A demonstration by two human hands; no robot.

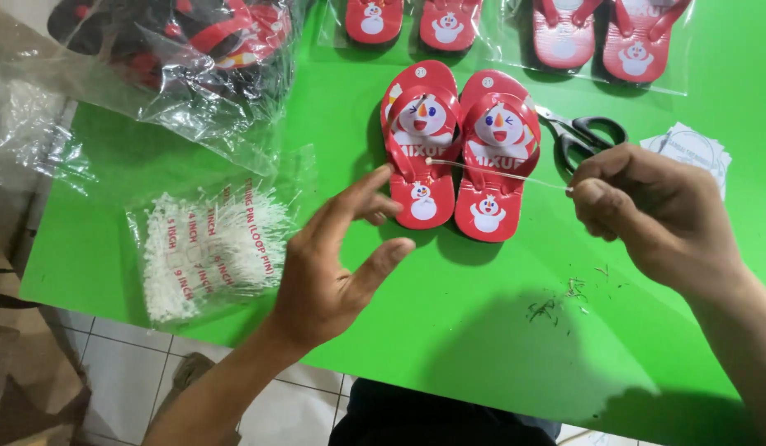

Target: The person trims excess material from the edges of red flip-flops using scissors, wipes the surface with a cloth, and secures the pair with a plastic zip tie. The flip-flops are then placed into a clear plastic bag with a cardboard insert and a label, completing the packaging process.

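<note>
A pair of small red flip-flops (457, 153) with a cartoon snowman print lies side by side on the green table (482, 322). My right hand (647, 206) pinches the end of a thin white loop pin (507, 173) that runs leftward across the sandals' straps. My left hand (341, 256) hovers just left of the pair, fingers spread, holding nothing.
A clear bag of white loop pins (209, 248) lies at the left. Black scissors (585, 136) and white paper tags (688, 149) sit right of the pair. More bagged red sandals (597, 33) line the far edge; a large bag of sandals (176, 49) is far left. Tiled floor below.
</note>
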